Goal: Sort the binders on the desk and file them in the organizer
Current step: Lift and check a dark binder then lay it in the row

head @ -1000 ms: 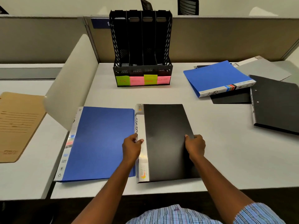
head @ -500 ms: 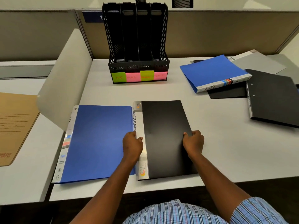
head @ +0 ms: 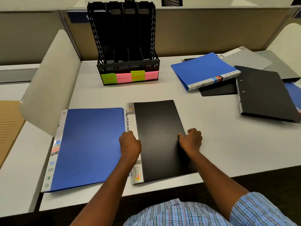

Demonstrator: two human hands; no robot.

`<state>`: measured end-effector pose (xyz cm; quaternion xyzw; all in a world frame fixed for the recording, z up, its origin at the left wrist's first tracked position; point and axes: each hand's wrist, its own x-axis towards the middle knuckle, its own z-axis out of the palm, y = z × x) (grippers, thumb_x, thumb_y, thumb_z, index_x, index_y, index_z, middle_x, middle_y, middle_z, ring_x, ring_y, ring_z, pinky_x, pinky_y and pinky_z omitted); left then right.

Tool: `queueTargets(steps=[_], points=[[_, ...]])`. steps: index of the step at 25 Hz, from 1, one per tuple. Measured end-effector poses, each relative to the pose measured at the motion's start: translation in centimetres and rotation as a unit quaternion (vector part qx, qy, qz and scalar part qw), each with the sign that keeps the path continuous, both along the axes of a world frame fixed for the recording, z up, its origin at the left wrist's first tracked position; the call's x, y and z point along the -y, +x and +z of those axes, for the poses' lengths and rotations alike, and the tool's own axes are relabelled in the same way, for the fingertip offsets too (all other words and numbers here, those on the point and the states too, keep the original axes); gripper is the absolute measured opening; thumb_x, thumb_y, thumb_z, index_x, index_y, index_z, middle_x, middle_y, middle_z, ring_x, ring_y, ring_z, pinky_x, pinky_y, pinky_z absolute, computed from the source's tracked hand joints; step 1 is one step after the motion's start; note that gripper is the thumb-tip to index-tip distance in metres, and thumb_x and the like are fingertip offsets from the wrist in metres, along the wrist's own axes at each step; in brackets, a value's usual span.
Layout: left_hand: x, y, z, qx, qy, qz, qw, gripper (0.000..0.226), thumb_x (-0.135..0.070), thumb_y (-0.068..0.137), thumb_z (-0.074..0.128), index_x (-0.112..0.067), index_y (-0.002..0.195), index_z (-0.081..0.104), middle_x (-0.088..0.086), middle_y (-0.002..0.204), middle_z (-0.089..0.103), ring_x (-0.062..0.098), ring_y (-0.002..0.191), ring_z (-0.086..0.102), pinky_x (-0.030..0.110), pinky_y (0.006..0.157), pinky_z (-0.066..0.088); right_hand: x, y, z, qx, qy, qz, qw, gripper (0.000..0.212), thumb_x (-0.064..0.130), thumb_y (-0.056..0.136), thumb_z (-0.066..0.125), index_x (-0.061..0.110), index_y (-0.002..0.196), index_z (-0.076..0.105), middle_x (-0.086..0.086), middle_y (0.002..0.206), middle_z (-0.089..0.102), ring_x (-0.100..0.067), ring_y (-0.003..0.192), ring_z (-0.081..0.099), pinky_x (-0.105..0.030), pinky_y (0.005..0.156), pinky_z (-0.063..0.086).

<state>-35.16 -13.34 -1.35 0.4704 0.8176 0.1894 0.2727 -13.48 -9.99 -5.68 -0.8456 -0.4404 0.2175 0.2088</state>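
Your left hand [head: 130, 142] and right hand [head: 191, 139] curl round opposite side edges of the black binder [head: 159, 128], which lies flat near the desk [head: 219, 144] front, just beside the blue binder [head: 91, 147]. The organizer [head: 125, 46] stands upright beyond.

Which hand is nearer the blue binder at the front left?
Left: the left hand is beside the blue binder; the right hand grips the black binder at its opposite edge.

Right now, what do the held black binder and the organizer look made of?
Black binder: probably matte plastic sheet; faint even sheen, glossy clear strip along the spine. Organizer: looks like rigid moulded black plastic; slotted lattice sides, slight gloss.
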Motion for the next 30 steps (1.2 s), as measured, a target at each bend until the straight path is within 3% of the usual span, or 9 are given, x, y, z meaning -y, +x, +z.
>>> queueTargets(steps=[2,7,11,14,16,20,22,25,30], points=[[-0.4,1.5,0.6,-0.020,0.025,-0.014,0.999,0.041,-0.013,0.087,0.066,-0.001,0.125,0.055,0.016,0.126,0.055,0.029,0.115,0.055,0.034,0.095,0.047,-0.4,1.0,-0.1,-0.030,0.015,0.036,0.999,0.043,0.026,0.082,0.073,0.005,0.115,0.056,-0.016,0.121,0.053,-0.033,0.113,0.051,-0.039,0.095,0.042],[-0.9,6.1,0.5,0.044,0.069,-0.114,0.990,0.034,-0.010,0.095,0.052,-0.006,0.128,0.056,0.012,0.132,0.056,0.024,0.118,0.056,0.031,0.103,0.041,-1.3,3.2,-0.3,-0.093,0.064,0.082,0.990,0.030,0.013,0.084,0.069,0.002,0.110,0.058,-0.015,0.112,0.059,-0.028,0.103,0.057,-0.033,0.092,0.046],[-2.0,10.9,0.4,0.055,0.070,-0.109,0.990,0.023,-0.015,0.094,0.054,0.002,0.093,0.069,0.017,0.094,0.068,0.017,0.077,0.056,0.030,0.076,0.046,-2.6,6.9,-0.4,-0.141,0.082,0.072,0.984,0.023,0.015,0.086,0.068,0.003,0.103,0.057,-0.012,0.099,0.061,-0.025,0.091,0.059,-0.027,0.080,0.043],[-3.2,14.6,0.1,0.057,0.060,-0.100,0.992,0.026,-0.015,0.092,0.054,0.003,0.078,0.066,0.017,0.079,0.065,0.027,0.073,0.060,0.039,0.073,0.051,-3.8,11.4,-0.2,-0.179,0.090,0.058,0.978,0.019,0.012,0.086,0.067,0.004,0.099,0.057,-0.008,0.091,0.061,-0.027,0.089,0.060,-0.030,0.079,0.046],[-4.0,17.5,0.1,0.057,0.065,-0.099,0.991,0.025,-0.018,0.090,0.058,0.000,0.073,0.064,0.015,0.076,0.065,0.029,0.073,0.061,0.036,0.067,0.047,-4.6,14.4,0.1,-0.203,0.094,0.051,0.973,0.015,0.008,0.086,0.064,0.002,0.099,0.057,-0.009,0.092,0.062,-0.030,0.092,0.063,-0.036,0.083,0.050],[-5.6,24.0,0.4,0.008,0.057,-0.103,0.993,0.035,-0.030,0.092,0.058,-0.009,0.118,0.064,0.007,0.124,0.063,0.022,0.119,0.054,0.027,0.100,0.037,-5.6,20.4,-0.2,-0.245,0.094,0.050,0.964,0.011,0.007,0.088,0.061,0.002,0.098,0.057,-0.012,0.094,0.064,-0.029,0.090,0.064,-0.035,0.077,0.051],[-6.3,26.3,0.5,-0.002,0.067,-0.101,0.993,0.036,-0.031,0.092,0.058,-0.010,0.120,0.063,0.007,0.127,0.062,0.021,0.121,0.053,0.029,0.103,0.036,-5.7,22.4,-0.2,-0.236,0.093,0.050,0.966,0.014,0.012,0.087,0.064,0.005,0.097,0.057,-0.006,0.087,0.061,-0.023,0.081,0.059,-0.027,0.071,0.042],[-6.7,30.0,0.7,0.005,0.069,-0.092,0.993,0.036,-0.031,0.090,0.061,-0.010,0.119,0.063,0.006,0.123,0.064,0.021,0.116,0.056,0.029,0.100,0.040,-5.5,25.7,0.0,-0.270,0.095,0.006,0.958,0.026,0.024,0.086,0.068,0.010,0.099,0.050,-0.002,0.082,0.057,-0.023,0.080,0.057,-0.028,0.071,0.042],[-7.2,35.3,1.1,0.002,0.059,-0.144,0.988,0.038,-0.031,0.087,0.065,-0.011,0.119,0.062,0.006,0.114,0.066,0.023,0.108,0.059,0.029,0.094,0.044,-6.1,31.2,0.7,-0.406,0.094,-0.196,0.888,0.045,0.041,0.086,0.065,0.012,0.105,0.037,-0.010,0.095,0.060,-0.026,0.077,0.065,-0.034,0.068,0.053]])
